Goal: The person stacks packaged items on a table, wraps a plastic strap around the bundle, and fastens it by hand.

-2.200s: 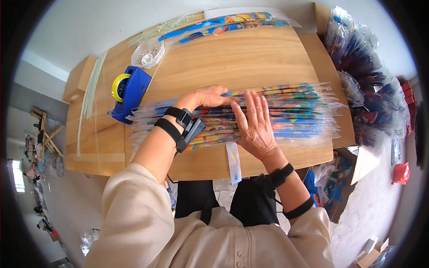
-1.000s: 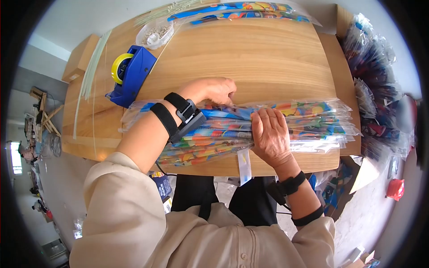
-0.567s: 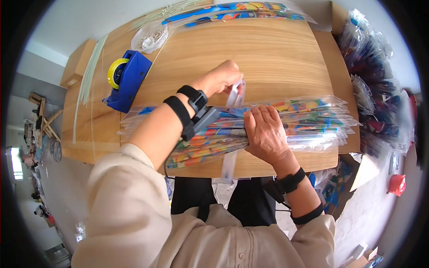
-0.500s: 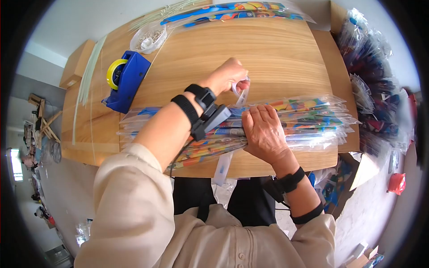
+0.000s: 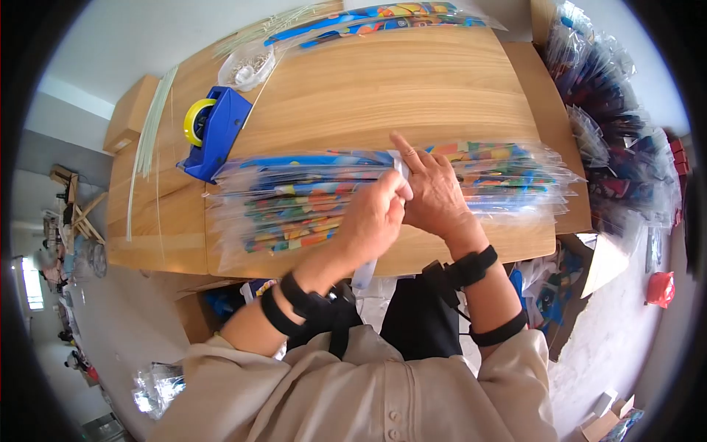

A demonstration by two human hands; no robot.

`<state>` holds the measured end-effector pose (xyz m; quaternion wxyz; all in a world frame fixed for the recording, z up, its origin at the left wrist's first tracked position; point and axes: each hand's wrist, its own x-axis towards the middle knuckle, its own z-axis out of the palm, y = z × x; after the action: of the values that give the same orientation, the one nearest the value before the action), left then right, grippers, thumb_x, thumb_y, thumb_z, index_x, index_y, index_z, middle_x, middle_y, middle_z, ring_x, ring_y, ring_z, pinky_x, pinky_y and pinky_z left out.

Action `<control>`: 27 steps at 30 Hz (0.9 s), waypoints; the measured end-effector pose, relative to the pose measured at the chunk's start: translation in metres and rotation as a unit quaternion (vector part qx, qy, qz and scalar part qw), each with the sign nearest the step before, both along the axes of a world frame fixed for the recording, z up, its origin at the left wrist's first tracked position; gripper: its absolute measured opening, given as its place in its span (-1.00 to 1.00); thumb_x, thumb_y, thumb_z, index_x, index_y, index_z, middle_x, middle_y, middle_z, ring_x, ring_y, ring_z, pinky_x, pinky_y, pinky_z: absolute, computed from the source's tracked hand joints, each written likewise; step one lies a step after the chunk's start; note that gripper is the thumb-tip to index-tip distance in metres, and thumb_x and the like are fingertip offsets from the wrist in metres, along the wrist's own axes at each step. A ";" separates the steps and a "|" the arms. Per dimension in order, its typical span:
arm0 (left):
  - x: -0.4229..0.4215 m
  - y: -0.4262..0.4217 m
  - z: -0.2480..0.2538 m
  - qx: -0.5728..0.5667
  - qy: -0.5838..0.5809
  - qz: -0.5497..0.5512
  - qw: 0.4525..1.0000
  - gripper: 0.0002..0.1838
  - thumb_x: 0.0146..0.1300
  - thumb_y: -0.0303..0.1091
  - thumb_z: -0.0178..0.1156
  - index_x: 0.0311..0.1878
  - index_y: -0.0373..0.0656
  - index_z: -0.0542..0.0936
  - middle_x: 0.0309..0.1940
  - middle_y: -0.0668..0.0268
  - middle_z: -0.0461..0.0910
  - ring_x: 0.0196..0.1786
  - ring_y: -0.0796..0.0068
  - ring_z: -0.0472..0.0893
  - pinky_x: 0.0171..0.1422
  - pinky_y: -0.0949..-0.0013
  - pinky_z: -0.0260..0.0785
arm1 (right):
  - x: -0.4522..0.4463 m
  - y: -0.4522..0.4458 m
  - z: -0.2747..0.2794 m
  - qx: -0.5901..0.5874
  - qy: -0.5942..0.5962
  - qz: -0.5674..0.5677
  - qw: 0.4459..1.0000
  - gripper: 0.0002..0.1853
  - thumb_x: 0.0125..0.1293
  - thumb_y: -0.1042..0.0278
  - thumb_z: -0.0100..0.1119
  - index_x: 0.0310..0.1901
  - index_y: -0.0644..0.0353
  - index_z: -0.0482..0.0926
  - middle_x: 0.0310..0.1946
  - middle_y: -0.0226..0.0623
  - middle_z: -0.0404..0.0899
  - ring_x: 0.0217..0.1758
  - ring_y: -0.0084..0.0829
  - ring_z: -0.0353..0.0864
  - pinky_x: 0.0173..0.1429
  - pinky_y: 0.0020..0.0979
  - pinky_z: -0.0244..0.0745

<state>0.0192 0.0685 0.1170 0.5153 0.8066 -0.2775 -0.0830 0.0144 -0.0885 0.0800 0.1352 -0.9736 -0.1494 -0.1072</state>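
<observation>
A thick bundle of flat plastic packets (image 5: 294,199) with colourful printed contents lies across the near part of the table. A white translucent strip (image 5: 399,162) runs over the top of the bundle, and its other end hangs past the table's near edge. My left hand (image 5: 374,219) is closed, pinching the strip above the middle of the bundle. Right beside it, my right hand (image 5: 438,188) lies on the packets with its fingers stretched out, the index finger pointing away from me next to the strip. The strip's path under the bundle is hidden.
A blue tape dispenser (image 5: 224,132) with a yellow roll stands at left. Behind it are a clear plastic tub (image 5: 247,66) of small pieces and thin pale sticks (image 5: 151,121). More printed packets (image 5: 383,22) lie at the far edge. Bagged goods (image 5: 611,132) fill the right side.
My left hand has come from beyond the bundle back towards me, bringing the strip over the top. My right hand stays on the bundle, its index finger now extended beside the strip.
</observation>
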 end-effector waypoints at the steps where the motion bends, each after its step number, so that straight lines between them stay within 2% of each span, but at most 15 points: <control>1: -0.011 -0.001 -0.020 -0.065 0.069 0.022 0.995 -0.91 0.27 -0.62 -0.02 -0.20 -0.27 0.44 -0.54 0.36 0.46 -0.50 0.65 0.42 -0.41 0.47 0.30 | 0.000 -0.001 -0.003 0.020 -0.025 0.019 0.999 -0.49 -0.07 0.26 0.31 -0.01 0.26 0.54 0.16 -0.10 0.48 0.11 -0.16 0.51 0.17 -0.16 0.37; 3: -0.033 -0.005 -0.028 -0.106 0.055 0.058 0.991 -0.94 0.34 -0.53 0.07 -0.16 -0.25 0.43 -0.56 0.38 0.41 -0.51 0.66 0.38 -0.43 0.46 0.28 | 0.001 -0.003 -0.005 0.027 -0.055 0.032 0.998 -0.51 -0.06 0.25 0.31 -0.04 0.22 0.55 0.07 -0.23 0.53 0.09 -0.23 0.53 0.16 -0.23 0.37; 4: -0.043 -0.004 -0.026 -0.114 0.043 0.063 0.991 -0.91 0.35 -0.48 0.11 -0.14 -0.24 0.43 -0.57 0.36 0.39 -0.51 0.66 0.38 -0.43 0.46 0.27 | 0.001 -0.004 -0.006 0.027 -0.057 0.034 0.997 -0.51 -0.06 0.25 0.31 -0.04 0.22 0.55 0.07 -0.23 0.53 0.09 -0.23 0.53 0.16 -0.23 0.37; 5: -0.053 0.006 -0.022 -0.017 0.005 0.042 0.999 -0.84 0.32 -0.41 0.17 -0.10 -0.22 0.45 -0.58 0.26 0.41 -0.55 0.50 0.44 -0.41 0.41 0.32 | 0.002 -0.004 -0.007 0.013 -0.048 0.033 0.998 -0.51 -0.07 0.26 0.32 -0.04 0.21 0.53 0.01 -0.24 0.53 0.07 -0.23 0.53 0.15 -0.23 0.37; 6: -0.059 0.014 -0.023 0.017 -0.052 0.020 0.998 -0.72 0.28 -0.28 0.26 -0.06 -0.22 0.47 -0.50 0.15 0.51 -0.47 0.23 0.55 -0.34 0.26 0.40 | 0.003 -0.004 -0.006 -0.001 -0.040 0.031 0.999 -0.52 -0.07 0.27 0.32 -0.04 0.21 0.52 -0.04 -0.24 0.54 0.06 -0.23 0.54 0.13 -0.24 0.37; 8: -0.069 0.032 -0.036 0.169 -0.213 0.052 0.961 -0.62 0.23 -0.16 0.29 -0.03 -0.22 0.49 -0.33 0.11 0.60 -0.31 0.05 0.61 -0.26 0.11 0.45 | 0.003 -0.002 -0.005 0.001 -0.034 0.028 0.999 -0.45 -0.11 0.23 0.40 -0.02 0.18 0.50 -0.10 -0.26 0.54 0.05 -0.22 0.54 0.12 -0.22 0.38; 9: -0.072 0.044 -0.043 0.170 -0.214 0.052 0.961 -0.62 0.23 -0.16 0.29 -0.03 -0.22 0.49 -0.33 0.11 0.60 -0.31 0.05 0.61 -0.26 0.11 0.45 | 0.002 -0.002 -0.004 0.011 -0.036 0.025 0.999 -0.42 -0.14 0.20 0.44 -0.03 0.17 0.51 -0.11 -0.26 0.54 0.04 -0.21 0.55 0.11 -0.22 0.38; 11: -0.076 0.065 -0.059 0.286 -0.219 0.096 0.928 -0.60 0.19 -0.12 0.29 -0.09 -0.23 0.50 -0.26 0.12 0.59 -0.22 0.04 0.61 -0.21 0.04 0.45 | 0.003 -0.002 -0.005 0.012 -0.031 0.017 0.999 -0.32 -0.26 0.16 0.56 -0.02 0.14 0.51 -0.11 -0.27 0.53 0.05 -0.22 0.55 0.11 -0.20 0.38; 14: -0.086 0.061 -0.086 0.290 -0.184 0.086 0.935 -0.70 0.18 -0.19 0.28 -0.19 -0.21 0.49 -0.30 0.15 0.57 -0.25 0.01 0.60 -0.20 0.03 0.43 | 0.002 -0.001 -0.002 0.002 -0.023 0.012 1.000 -0.29 -0.28 0.16 0.57 0.00 0.13 0.51 -0.11 -0.27 0.53 0.06 -0.23 0.54 0.13 -0.21 0.37; 15: -0.089 0.052 -0.093 0.263 -0.210 0.102 0.936 -0.80 0.16 -0.29 0.24 -0.29 -0.18 0.48 -0.36 0.16 0.55 -0.26 0.03 0.59 -0.20 0.00 0.41 | 0.001 0.000 0.001 0.003 -0.028 0.010 1.000 -0.40 -0.31 0.08 0.56 -0.17 0.19 0.61 -0.14 -0.25 0.57 0.06 -0.28 0.55 0.18 -0.26 0.38; 19: -0.086 0.007 -0.068 0.278 -0.146 0.046 0.948 -0.88 0.16 -0.38 0.20 -0.29 -0.22 0.54 -0.34 0.11 0.57 -0.20 0.04 0.59 -0.17 -0.01 0.44 | 0.003 -0.002 -0.001 0.008 -0.029 0.005 1.000 -0.40 -0.31 0.09 0.56 -0.17 0.19 0.61 -0.13 -0.26 0.57 0.09 -0.28 0.54 0.22 -0.27 0.37; 21: -0.073 -0.015 -0.074 0.167 -0.062 -0.020 0.984 -0.92 0.13 -0.44 0.17 -0.35 -0.24 0.55 -0.39 0.04 0.60 -0.20 -0.05 0.60 -0.17 -0.01 0.45 | 0.006 -0.004 -0.003 0.002 -0.032 0.024 0.999 -0.36 -0.33 0.05 0.57 -0.16 0.21 0.60 -0.10 -0.26 0.57 0.08 -0.26 0.54 0.26 -0.27 0.36; 24: -0.040 -0.022 -0.056 0.105 -0.134 -0.068 0.983 -0.91 0.10 -0.52 0.21 -0.34 -0.21 0.48 -0.39 0.03 0.57 -0.20 -0.13 0.56 -0.16 0.01 0.39 | 0.013 -0.007 -0.001 -0.001 -0.011 0.020 1.000 -0.32 -0.30 -0.03 0.56 -0.11 0.17 0.61 -0.12 -0.23 0.59 0.07 -0.23 0.55 0.27 -0.27 0.35; 25: -0.036 -0.021 -0.051 0.091 -0.153 -0.075 0.981 -0.89 0.08 -0.53 0.24 -0.38 -0.23 0.47 -0.39 0.05 0.58 -0.19 -0.08 0.58 -0.19 0.02 0.41 | 0.015 -0.009 -0.001 -0.001 -0.015 0.023 1.000 -0.32 -0.30 -0.03 0.56 -0.11 0.17 0.61 -0.12 -0.23 0.59 0.07 -0.23 0.55 0.27 -0.27 0.35; 27: -0.030 -0.014 -0.037 0.100 -0.193 -0.075 0.973 -0.88 0.09 -0.52 0.25 -0.37 -0.23 0.47 -0.39 0.06 0.58 -0.19 -0.06 0.59 -0.21 0.02 0.42 | 0.019 -0.011 -0.003 0.081 0.001 0.026 0.996 -0.33 -0.25 -0.05 0.53 -0.06 0.10 0.60 -0.12 -0.20 0.62 0.08 -0.20 0.55 0.28 -0.27 0.34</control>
<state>-0.0107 0.0548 0.0797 0.3608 0.8317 -0.4219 0.0081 0.0333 -0.0990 0.0766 0.2163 -0.9554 -0.1654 -0.1147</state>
